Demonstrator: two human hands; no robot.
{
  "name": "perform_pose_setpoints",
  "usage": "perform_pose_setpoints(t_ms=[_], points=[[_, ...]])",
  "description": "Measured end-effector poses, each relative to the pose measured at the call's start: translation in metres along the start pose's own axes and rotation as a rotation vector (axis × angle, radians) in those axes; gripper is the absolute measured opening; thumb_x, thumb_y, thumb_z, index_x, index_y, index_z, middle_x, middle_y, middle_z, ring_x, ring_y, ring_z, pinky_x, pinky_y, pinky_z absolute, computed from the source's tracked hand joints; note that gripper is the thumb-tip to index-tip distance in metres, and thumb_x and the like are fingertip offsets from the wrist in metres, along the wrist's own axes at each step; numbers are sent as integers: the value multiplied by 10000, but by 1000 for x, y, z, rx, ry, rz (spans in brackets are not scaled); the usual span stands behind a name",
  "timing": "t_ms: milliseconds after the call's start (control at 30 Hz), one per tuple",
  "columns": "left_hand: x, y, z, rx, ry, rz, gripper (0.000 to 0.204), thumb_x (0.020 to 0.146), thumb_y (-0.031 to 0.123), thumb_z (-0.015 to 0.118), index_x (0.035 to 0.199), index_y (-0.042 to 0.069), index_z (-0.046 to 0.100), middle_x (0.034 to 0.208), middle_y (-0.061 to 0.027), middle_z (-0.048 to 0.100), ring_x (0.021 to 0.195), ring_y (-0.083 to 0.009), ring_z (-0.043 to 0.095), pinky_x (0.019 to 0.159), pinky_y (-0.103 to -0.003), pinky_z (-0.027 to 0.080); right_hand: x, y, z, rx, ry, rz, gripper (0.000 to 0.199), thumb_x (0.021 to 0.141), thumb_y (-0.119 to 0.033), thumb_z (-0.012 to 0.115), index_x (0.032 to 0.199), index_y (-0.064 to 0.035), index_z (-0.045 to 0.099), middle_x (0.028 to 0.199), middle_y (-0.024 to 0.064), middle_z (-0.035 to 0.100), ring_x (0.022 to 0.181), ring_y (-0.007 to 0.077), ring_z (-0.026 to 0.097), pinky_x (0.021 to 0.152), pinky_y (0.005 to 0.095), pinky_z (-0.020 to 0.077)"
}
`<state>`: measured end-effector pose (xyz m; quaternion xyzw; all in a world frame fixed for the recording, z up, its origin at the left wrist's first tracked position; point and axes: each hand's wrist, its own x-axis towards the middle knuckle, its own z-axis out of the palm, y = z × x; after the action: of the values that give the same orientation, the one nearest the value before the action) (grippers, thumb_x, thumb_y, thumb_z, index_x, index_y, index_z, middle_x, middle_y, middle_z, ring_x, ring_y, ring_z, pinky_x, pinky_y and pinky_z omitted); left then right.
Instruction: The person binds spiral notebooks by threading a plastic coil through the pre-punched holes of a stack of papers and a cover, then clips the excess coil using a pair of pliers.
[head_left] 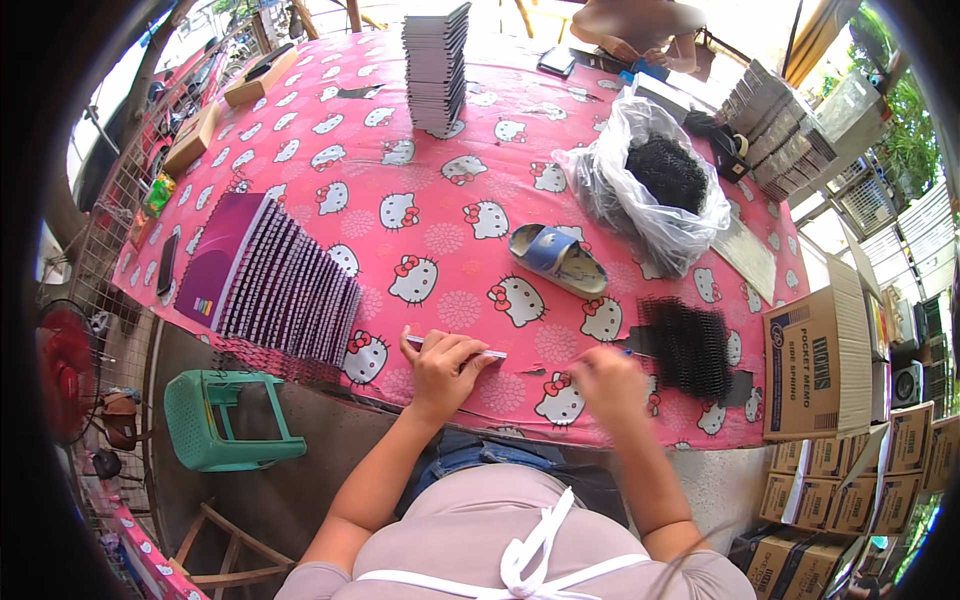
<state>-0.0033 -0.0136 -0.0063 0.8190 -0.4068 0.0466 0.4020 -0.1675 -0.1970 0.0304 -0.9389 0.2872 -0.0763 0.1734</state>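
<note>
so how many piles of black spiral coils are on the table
2. One pile of black coils sits in the clear plastic bag at the far right; the other lies loose beside the right hand. More may be hidden.

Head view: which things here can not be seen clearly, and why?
- Right hand: blurred by motion, so its grip cannot be told.
- Thin white piece: mostly covered by the left hand.
- Black coils in the plastic bag: too small and dark to count.
- Cardboard boxes: cut off by the right edge.

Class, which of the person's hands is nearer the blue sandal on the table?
The left hand; it lies below-left of the blue sandal, while the right hand sits farther below it.
</note>
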Motion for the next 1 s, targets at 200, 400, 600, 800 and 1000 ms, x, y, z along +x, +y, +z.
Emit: perform_pose_setpoints(t_ms=[200, 400, 600, 800, 1000], points=[[-2, -1, 0, 2, 31, 19, 139, 761, 303, 738, 803, 173, 713, 828, 73, 659, 858, -133, 562, 1038, -552, 137, 35, 43, -46, -369, 206, 387, 398, 866, -337, 641, 1096, -69, 456, 992, 116, 556, 856, 309, 641, 697, 428, 522], [-5, -1, 0, -19, 34, 14, 131, 739, 273, 759, 816, 173, 723, 842, 56, 655, 880, -136, 565, 1041, -523, 125, 28, -22, 34, 769, -159, -185, 196, 791, -108, 723, 945, -22, 638, 873, 92, 620, 816, 178, 609, 686, 302, 490], [-10, -2, -1, -6, 40, 16, 136, 726, 259, 769, 828, 179, 731, 840, 53, 654, 880, -132, 565, 1043, -512, 128, 38, -32, 39, 811, -248, -85, 254, 747, -26, 740, 991, -33, 671, 806, 69, 654, 740, 116, 605, 665, 258, 482], [-11, -2, 0, -8, 66, 27, 115, 758, 286, 743, 821, 190, 731, 821, 65, 651, 882, -128, 566, 1047, -519, 130, 41, -36, 37, 884, -370, -147, 189, 760, 6, 700, 946, -1, 671, 792, 71, 665, 712, 113, 607, 656, 276, 485], [-10, -3, 1, -10, 53, -1, 249, 735, 248, 754, 970, 185, 703, 859, 57, 660, 886, -133, 571, 1041, -520, 145, 37, -43, 27, 321, -168, -494, 304, 803, -57, 678, 1100, -37, 614, 813, 111, 612, 748, 244, 616, 693, 339, 493]])
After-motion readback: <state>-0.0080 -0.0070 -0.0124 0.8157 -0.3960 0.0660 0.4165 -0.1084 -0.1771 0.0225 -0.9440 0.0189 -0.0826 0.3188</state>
